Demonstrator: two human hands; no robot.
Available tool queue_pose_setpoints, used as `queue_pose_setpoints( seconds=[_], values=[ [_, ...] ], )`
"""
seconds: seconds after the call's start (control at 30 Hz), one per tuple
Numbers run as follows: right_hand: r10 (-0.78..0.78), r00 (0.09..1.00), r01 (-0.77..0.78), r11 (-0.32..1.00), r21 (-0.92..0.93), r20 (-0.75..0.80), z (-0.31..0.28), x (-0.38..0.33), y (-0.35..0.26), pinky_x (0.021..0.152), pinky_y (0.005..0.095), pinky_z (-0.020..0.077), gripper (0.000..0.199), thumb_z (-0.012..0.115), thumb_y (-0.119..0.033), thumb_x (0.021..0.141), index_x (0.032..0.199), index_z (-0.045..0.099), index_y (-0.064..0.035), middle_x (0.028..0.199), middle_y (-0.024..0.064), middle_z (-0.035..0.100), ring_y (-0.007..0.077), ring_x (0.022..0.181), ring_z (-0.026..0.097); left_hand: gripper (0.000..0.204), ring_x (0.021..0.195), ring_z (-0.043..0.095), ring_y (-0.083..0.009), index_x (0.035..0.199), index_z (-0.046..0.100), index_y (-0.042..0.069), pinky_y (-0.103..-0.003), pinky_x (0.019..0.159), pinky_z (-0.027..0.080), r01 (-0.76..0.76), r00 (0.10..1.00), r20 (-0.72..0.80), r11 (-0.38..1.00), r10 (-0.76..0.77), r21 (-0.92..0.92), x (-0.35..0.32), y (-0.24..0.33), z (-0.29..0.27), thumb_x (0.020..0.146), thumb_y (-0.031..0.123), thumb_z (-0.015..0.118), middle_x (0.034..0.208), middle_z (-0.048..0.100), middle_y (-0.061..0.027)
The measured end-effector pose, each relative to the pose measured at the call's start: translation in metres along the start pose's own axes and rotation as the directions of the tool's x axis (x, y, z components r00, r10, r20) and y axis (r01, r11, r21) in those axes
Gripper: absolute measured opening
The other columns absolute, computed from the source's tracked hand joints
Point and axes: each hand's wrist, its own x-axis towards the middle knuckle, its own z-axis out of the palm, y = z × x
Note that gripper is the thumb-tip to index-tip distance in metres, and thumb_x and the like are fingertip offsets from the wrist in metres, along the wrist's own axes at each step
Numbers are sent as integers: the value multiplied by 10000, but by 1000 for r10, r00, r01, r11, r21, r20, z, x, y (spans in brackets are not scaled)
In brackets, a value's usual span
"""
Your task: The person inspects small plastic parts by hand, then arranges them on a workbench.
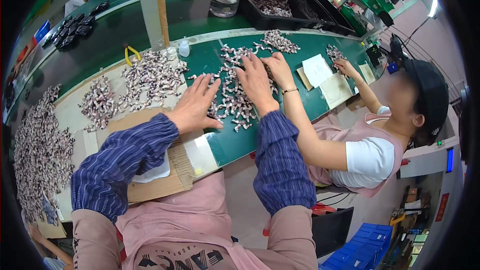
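My left hand [194, 105] lies flat with fingers spread on the green table [235, 142], touching small white-and-purple parts [231, 99] spread in rows. My right hand [256, 81] also rests palm down on the same parts, fingers apart. Both forearms wear blue striped sleeves. Neither hand grips anything. A co-worker's hand [278, 67] rests on the parts just right of my right hand.
Heaps of the same parts lie at left [150, 77], far left [40, 150] and at the back [280, 41]. Yellow-handled pliers [131, 54], a small white bottle [184, 47], cardboard [165, 180], black trays [280, 2] and paper sheets [317, 70] are around. The co-worker sits at right.
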Motion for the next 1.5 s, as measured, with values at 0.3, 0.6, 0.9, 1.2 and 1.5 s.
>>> queue_pose_setpoints(
  seconds=[0.3,0.6,0.9,1.2,1.5],
  values=[
    [267,930,-238,961,-138,252,17,20,5,1008,583,384,515,498,-499,977,1357,569,-159,1376,234,531,451,1212,521,1181,1449,232,-498,1546,212,19,-573,1162,263,111,994,20,994,-111,5,23,19,33,687,507,859,1533,251,-349],
    [106,992,-116,975,191,61,-59,-61,-6,1099,499,368,585,663,-349,895,1397,537,-76,1447,299,451,450,1327,457,1171,1446,240,-483,1549,236,55,-547,1172,264,62,990,-129,998,-65,-21,19,18,29,661,463,881,1538,268,-315],
    [165,914,-161,986,-40,370,-96,-154,-63,1148,650,170,1236,822,-618,633,1595,206,-148,1605,325,108,568,1454,125,984,1481,169,-483,1584,241,229,-613,1178,196,-37,999,-33,991,42,132,43,-21,15,828,780,545,1597,210,-271],
    [311,915,-266,944,-195,257,-61,-108,-37,1138,657,192,1292,854,-618,591,1600,175,-183,1593,329,130,589,1432,158,687,1477,186,-482,1514,416,299,-606,1165,212,310,951,6,950,-310,-27,107,-17,30,959,702,385,1601,275,-215],
    [211,956,-211,977,-20,204,-24,-69,-19,1130,621,248,1167,849,-547,649,1571,257,-145,1535,335,245,568,1392,242,538,1350,349,-451,1264,688,251,-564,1090,334,190,963,-175,976,-206,-108,116,-17,57,1020,586,346,1460,504,-146]
  ],
)
